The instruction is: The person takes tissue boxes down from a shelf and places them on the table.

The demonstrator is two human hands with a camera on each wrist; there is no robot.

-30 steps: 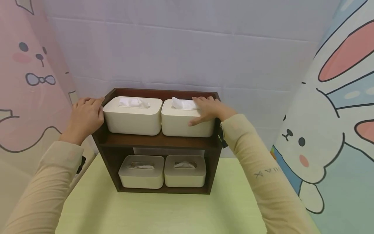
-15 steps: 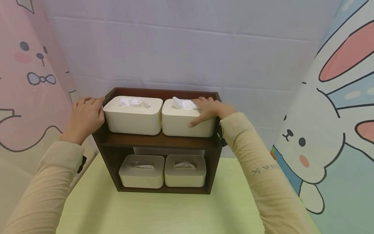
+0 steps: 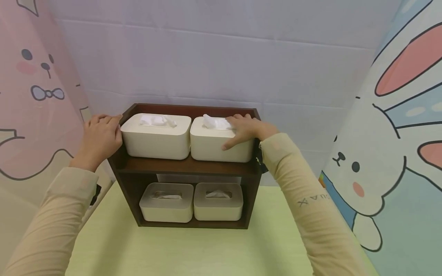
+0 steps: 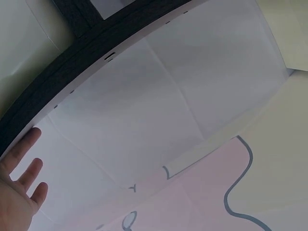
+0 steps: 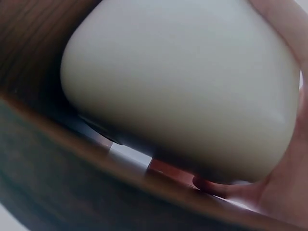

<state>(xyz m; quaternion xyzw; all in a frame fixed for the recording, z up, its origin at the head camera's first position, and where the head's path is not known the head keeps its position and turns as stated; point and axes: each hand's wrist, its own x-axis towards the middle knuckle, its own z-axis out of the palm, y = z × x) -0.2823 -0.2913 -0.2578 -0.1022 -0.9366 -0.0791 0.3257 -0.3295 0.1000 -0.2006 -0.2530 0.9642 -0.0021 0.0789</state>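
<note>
On the upper shelf, at the right, stands a cream tissue box (image 3: pixel 210 147) with a white tissue sticking out of its slot. My right hand (image 3: pixel 246 128) spans its top, thumb on the front face and fingers toward the far side. The right wrist view shows a curled fingertip (image 5: pixel 207 185) close at the box's edge. My left hand (image 3: pixel 101 136) rests at the upper left corner of the dark brown two-tier shelf (image 3: pixel 186 166). Its fingers (image 4: pixel 31 173) lie straight and spread along the outside of the side panel; its thumb is hidden in the left wrist view.
A second cream tissue box (image 3: pixel 155 143) sits beside the gripped one. Two more boxes, a left one (image 3: pixel 167 209) and a right one (image 3: pixel 218 207), fill the lower tier. The shelf stands on a pale green table (image 3: pixel 165 253) before a white cloth backdrop (image 3: pixel 207 65).
</note>
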